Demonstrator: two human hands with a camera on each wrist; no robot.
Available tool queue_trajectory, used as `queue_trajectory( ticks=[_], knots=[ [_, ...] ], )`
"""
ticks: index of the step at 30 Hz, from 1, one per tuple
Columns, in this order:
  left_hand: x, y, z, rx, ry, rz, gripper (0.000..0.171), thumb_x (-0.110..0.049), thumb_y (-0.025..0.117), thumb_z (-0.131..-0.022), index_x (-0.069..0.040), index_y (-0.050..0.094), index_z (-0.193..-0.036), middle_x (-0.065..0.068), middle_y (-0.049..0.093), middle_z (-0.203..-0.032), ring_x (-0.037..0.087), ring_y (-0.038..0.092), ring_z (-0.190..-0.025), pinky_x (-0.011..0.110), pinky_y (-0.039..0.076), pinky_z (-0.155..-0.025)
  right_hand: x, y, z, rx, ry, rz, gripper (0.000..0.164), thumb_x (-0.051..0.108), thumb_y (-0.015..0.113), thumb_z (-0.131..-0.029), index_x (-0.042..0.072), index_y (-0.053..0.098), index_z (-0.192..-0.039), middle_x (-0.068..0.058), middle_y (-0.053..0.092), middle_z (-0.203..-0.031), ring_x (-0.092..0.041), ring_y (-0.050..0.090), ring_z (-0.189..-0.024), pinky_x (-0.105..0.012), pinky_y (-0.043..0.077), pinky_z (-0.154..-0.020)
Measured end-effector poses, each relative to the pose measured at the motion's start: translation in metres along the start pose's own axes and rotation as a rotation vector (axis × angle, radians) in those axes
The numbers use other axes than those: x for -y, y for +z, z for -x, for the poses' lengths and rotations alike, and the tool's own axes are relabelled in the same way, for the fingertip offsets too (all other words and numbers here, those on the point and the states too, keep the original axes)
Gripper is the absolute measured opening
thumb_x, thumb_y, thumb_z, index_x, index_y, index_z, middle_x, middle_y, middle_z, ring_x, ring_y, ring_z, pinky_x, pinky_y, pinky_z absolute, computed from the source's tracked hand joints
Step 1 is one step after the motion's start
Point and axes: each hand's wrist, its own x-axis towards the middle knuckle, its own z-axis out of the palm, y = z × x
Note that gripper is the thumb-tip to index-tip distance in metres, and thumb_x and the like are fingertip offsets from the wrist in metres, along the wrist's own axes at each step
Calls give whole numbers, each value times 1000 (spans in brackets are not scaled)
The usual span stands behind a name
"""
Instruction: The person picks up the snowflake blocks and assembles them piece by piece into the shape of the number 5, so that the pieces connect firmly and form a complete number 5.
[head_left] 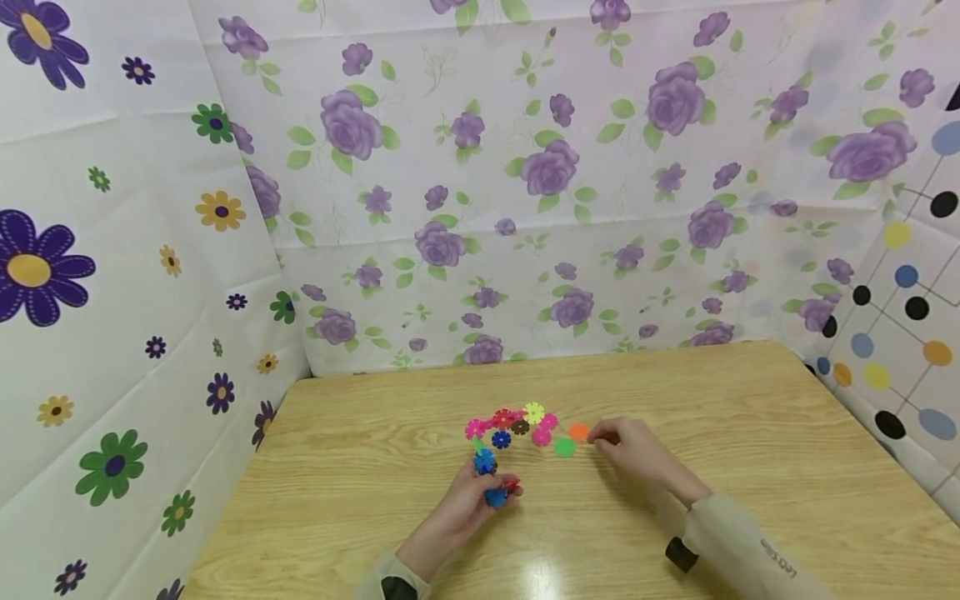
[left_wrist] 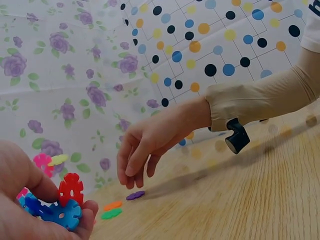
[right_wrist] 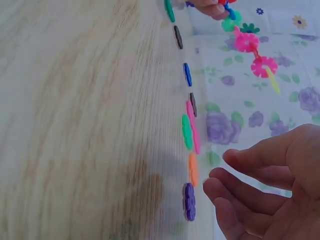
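Note:
My left hand (head_left: 459, 504) grips one end of a chain of interlocking flower-shaped plastic discs. Between thumb and fingers are a red disc (left_wrist: 71, 190) and a light blue disc (left_wrist: 64, 215). Beyond the hand the chain runs through green and pink discs to a yellow disc (head_left: 533, 412), raised off the table in the right wrist view. My right hand (head_left: 633, 448) hovers with loosely bent fingers and nothing between them. Just below its fingertips lies a purple disc (left_wrist: 135, 195), beside an orange disc (head_left: 579, 432) and a green disc (head_left: 566, 448).
Several more loose discs lie on the wooden table (head_left: 360, 500), among them a dark blue disc (head_left: 501, 439), a brown disc (head_left: 521, 427) and a pink disc (head_left: 542, 437). Patterned cloths hang at the back and both sides, including a purple-flowered cloth (head_left: 510, 250).

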Motion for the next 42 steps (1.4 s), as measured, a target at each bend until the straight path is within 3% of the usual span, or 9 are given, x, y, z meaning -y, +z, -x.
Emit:
queue_trajectory(
  ticks=[9,16,22,31,36,42],
  knots=[
    [-2,2,0,-17,-19,1,45,-7,48,-98,-1,20,-131,12,57,-107,21,65,-100,27,54,-89,-9,-5,-2,-43,82,4,11,2,62,-90,4,70,-97,-6,71,-93,-12,63,-81,-24,54,-68],
    [1,0,1,5,-32,-43,60,-10,60,-94,0,17,-135,13,63,-108,17,66,-98,34,52,-97,-15,-3,-4,-63,114,56,16,0,67,-84,2,69,-99,-7,70,-90,-15,63,-80,-30,55,-69],
    [3,1,3,32,-27,-38,69,-9,60,-92,0,13,-142,5,64,-99,15,65,-95,42,48,-103,-23,4,-10,-50,190,77,27,10,75,-82,2,66,-106,-7,67,-90,-15,61,-79,-29,52,-65],
    [5,4,0,16,-55,13,61,-7,58,-92,0,18,-138,10,61,-106,16,65,-94,39,50,-100,-21,8,-10,-24,190,139,25,9,78,-79,2,58,-92,-8,61,-87,-17,56,-76,-32,48,-67],
    [4,5,2,22,-95,101,55,-7,54,-94,1,19,-136,24,52,-125,22,63,-103,34,52,-97,-15,8,-6,-9,210,82,23,7,75,-82,5,54,-90,-6,61,-84,-16,55,-74,-29,46,-63],
    [-4,7,6,66,-185,335,68,-9,43,-98,0,-2,-148,33,22,-147,30,51,-119,29,51,-96,-3,9,-2,11,228,-24,10,4,67,-88,6,57,-92,-4,60,-79,-15,54,-69,-25,45,-57]
  ],
)
